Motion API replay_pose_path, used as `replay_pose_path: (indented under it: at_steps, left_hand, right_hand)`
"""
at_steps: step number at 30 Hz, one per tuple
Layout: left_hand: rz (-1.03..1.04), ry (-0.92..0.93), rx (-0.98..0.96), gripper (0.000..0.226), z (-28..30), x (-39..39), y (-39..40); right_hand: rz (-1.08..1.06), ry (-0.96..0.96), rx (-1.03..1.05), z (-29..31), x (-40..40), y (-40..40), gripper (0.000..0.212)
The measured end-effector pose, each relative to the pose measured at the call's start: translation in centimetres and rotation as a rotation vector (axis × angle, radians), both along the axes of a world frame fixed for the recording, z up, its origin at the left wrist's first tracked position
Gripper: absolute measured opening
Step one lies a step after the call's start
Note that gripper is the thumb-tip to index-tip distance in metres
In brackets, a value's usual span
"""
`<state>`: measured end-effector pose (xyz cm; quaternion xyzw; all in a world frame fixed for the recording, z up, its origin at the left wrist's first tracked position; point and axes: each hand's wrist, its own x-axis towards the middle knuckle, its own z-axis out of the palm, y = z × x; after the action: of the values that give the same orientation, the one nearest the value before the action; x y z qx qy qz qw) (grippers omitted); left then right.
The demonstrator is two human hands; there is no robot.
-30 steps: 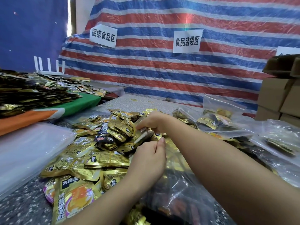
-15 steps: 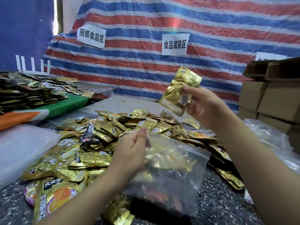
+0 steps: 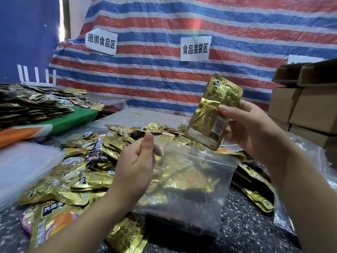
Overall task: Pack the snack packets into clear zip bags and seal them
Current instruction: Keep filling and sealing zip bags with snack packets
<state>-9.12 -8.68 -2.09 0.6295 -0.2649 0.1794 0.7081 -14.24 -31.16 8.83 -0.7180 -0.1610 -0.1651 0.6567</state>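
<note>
**Now: gold bundle lifted off the heap, bag mouth held open for it**

Landmark = the clear zip bag [image 3: 184, 183], lying mid-table w/ gold packets already showing thru the plastic.

Far left of the bag: a stack of clear plastic sheets [image 3: 23, 165]. Between that & the bag, the loose heap of snack packets [image 3: 87, 161] is spreading across the speckled table [image 3: 244, 229], some running under the bag's near edge.

At the bag's left top corner, the left hand [image 3: 135, 167] is pinching the rim, thumb up, fingers curled, keeping the mouth raised & open. A sec ago it was low down by the heap w/ the bag flat & slack; now the mouth is standing up.

Above & right of the bag, the right hand [image 3: 253, 132] is gripping a gold packet bundle [image 3: 213, 114], tied w/ a yellow band, nearly upright, lower end hanging just over the bag's right top edge. A sec ago this hand was digging in the heap; since then it's been carrying the bundle up & toward the opening.

Right of the bag & further back: cardboard boxes [image 3: 306, 106].

Meaning: pick is done, the drop-in is next, I reckon. Bag looks partly filled, not sealed yet.
</note>
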Motion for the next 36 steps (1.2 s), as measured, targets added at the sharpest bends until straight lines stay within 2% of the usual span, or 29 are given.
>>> replay_pose_path:
  at_steps: [5,12,14,18,21,25,29,33,36]
  left_hand:
    - [-0.008,-0.015,-0.001,0.059,0.0,-0.2,0.1]
    - [-0.004,-0.026,-0.006,0.059,0.2,-0.3,0.3]
    - [0.007,-0.028,-0.005,0.059,0.3,-0.2,0.3]
    - [0.026,-0.046,0.019,0.057,0.4,-0.2,0.3]
    - [0.037,-0.058,0.035,0.054,0.4,-0.2,0.3]
    - [0.048,-0.073,0.065,0.051,0.3,-0.2,0.3]
    - [0.039,-0.126,0.129,0.052,0.3,-0.6,0.3]
    - [0.011,-0.148,0.185,0.063,0.3,-0.9,0.2]
    - [-0.004,-0.144,0.18,0.061,0.5,-1.0,0.2]
  right_hand:
    - [0.041,-0.014,-0.248,0.2,-0.5,-0.1,0.015]
    - [0.059,-0.013,-0.332,0.3,-0.8,0.1,0.017]
    - [0.068,0.005,-0.421,0.2,-1.0,0.2,0.018]
    - [0.12,0.087,-0.635,0.3,-1.5,0.8,0.031]
    - [0.071,0.098,-0.831,0.5,-1.8,1.5,0.029]
    - [0.071,0.164,-0.956,0.6,-2.4,2.2,0.023]
    - [0.05,0.141,-1.097,0.5,-2.8,3.0,0.01]
    - [-0.018,0.078,-1.303,0.1,-2.9,3.9,0.017]
    - [-0.091,0.009,-1.342,-0.4,-2.5,4.4,0.013]
